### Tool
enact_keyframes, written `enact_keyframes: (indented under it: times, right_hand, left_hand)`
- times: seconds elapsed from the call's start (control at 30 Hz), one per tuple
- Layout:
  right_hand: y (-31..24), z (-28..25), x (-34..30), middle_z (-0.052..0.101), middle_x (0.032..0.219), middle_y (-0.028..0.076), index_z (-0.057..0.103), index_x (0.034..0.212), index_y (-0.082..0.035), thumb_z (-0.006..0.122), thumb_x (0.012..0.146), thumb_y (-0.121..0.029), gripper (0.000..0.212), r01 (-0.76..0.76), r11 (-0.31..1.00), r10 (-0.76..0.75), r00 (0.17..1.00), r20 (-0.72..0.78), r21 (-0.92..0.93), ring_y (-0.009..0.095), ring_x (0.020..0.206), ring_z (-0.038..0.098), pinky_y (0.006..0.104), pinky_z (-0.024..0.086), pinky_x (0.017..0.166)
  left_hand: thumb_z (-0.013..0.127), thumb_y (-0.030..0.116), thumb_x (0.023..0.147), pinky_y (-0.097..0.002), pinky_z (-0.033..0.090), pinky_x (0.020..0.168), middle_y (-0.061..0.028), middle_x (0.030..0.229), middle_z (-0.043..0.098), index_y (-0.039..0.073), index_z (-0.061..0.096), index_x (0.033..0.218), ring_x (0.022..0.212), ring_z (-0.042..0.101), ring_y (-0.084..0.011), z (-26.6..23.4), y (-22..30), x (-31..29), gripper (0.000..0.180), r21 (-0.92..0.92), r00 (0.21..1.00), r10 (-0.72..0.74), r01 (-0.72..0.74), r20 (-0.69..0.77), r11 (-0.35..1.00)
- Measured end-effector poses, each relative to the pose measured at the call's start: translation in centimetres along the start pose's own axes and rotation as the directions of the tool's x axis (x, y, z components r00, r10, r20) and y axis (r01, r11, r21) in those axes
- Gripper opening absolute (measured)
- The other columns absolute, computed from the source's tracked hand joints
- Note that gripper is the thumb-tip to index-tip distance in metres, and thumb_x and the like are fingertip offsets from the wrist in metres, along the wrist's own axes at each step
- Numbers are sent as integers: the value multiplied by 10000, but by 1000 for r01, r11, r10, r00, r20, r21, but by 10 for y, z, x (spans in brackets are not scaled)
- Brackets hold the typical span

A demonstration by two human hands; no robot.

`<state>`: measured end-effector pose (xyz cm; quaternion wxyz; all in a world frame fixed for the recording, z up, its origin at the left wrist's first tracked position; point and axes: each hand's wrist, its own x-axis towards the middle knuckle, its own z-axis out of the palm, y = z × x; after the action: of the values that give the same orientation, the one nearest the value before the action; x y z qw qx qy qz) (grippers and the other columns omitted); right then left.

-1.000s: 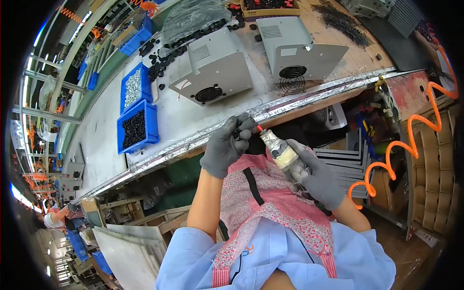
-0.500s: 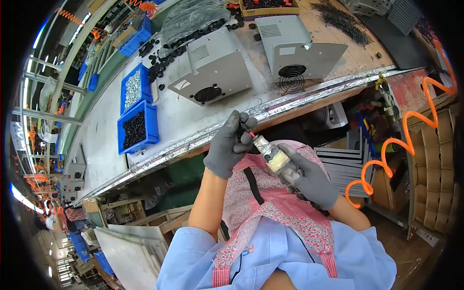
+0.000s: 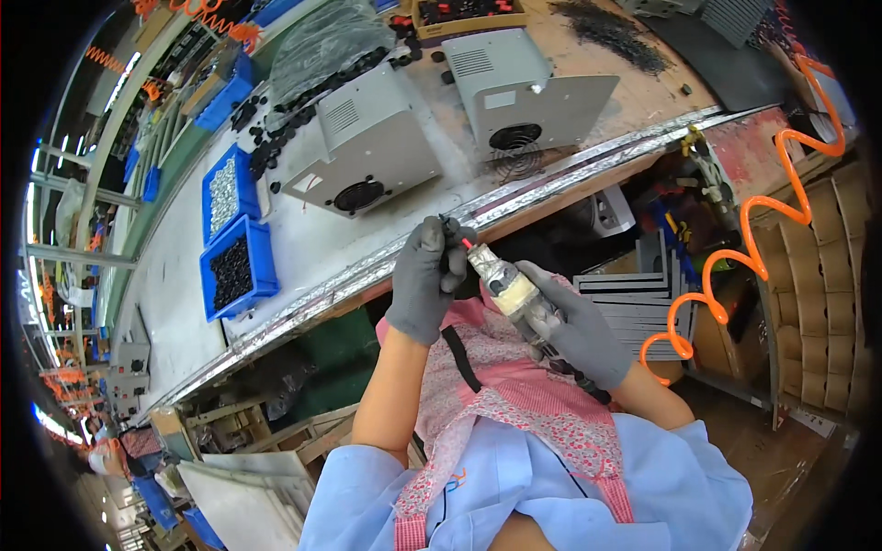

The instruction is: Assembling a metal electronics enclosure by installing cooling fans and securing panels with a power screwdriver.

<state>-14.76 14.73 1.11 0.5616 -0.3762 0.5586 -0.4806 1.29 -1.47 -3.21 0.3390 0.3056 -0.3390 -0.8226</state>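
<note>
In front of my apron, my right hand (image 3: 588, 329) grips an air screwdriver (image 3: 516, 296) wrapped in worn, pale tape. The tool slants up and left, its red-tipped bit reaching the fingers of my left hand (image 3: 424, 280). Those gloved fingers are bent together around the bit's end; a small dark thing shows there, too small to name. Beyond the bench edge, a grey metal housing (image 3: 360, 138) with a round black fan stands nearest my left hand. Another grey housing (image 3: 548, 96) stands to its right, a wire fan guard (image 3: 517, 162) at its lower front.
Two blue bins stand at the left: one with silvery pieces (image 3: 223, 195), one with black pieces (image 3: 231, 268). Behind lie a clear plastic bag (image 3: 333, 41), loose black parts and a cardboard box (image 3: 469, 26). An orange coiled hose (image 3: 755, 234) hangs at the right, beside cardboard dividers (image 3: 818, 303).
The bench and housings have shifted left in the view. Both hands keep the screwdriver and bit together; they sit slightly further left in the picture.
</note>
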Motion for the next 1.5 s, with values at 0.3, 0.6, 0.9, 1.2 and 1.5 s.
enact_keyframes:
  times: [0.3, 0.6, 0.9, 1.2, 1.5]
  right_hand:
    - [-2, -42, 13, 584, 844, 90, 294, 1457, -60, 523, 947, -197, 575, 73, 977, -13, 958, -286, 200, 122, 677, 573, 256, 485, 541]
    - [3, -53, 9, 581, 919, 76, 285, 1460, -54, 567, 930, -237, 628, 76, 967, 8, 947, -322, 245, 117, 725, 569, 256, 498, 557]
    - [4, -58, 11, 568, 946, 59, 291, 1458, -55, 568, 925, -245, 629, 78, 968, -5, 956, -294, 237, 104, 753, 552, 244, 492, 565]
    - [-3, -56, 14, 576, 940, 84, 285, 1461, -58, 522, 932, -150, 587, 52, 972, 20, 954, -299, 229, 121, 734, 562, 268, 500, 559]
    - [-11, -53, 13, 580, 951, 76, 284, 1462, -62, 518, 941, -140, 576, 49, 976, 17, 954, -301, 212, 109, 754, 567, 243, 496, 585]
  left_hand:
    - [506, 182, 935, -173, 381, 510, -41, 925, 621, 63, 457, 1322, 680, 537, -85, 22, 16, 19, 407, 108, 989, -105, 116, -102, 987]
    - [668, 338, 810, -302, 482, 778, -144, 960, 687, 8, 667, 1085, 846, 649, -216, 46, 4, 87, 429, 848, 947, 312, -102, -77, 520]
    - [714, 241, 769, -310, 496, 759, -144, 906, 704, 9, 708, 970, 805, 664, -211, 48, -1, 89, 307, 836, 938, 331, -100, -102, 540]
    - [715, 189, 780, -305, 487, 720, -122, 856, 684, 19, 706, 948, 763, 636, -195, 49, -2, 78, 239, 841, 899, 435, -203, -43, 502]
    - [707, 155, 778, -300, 475, 677, -109, 828, 645, 24, 702, 936, 726, 610, -185, 48, -4, 80, 206, 838, 819, 574, -315, 2, 446]
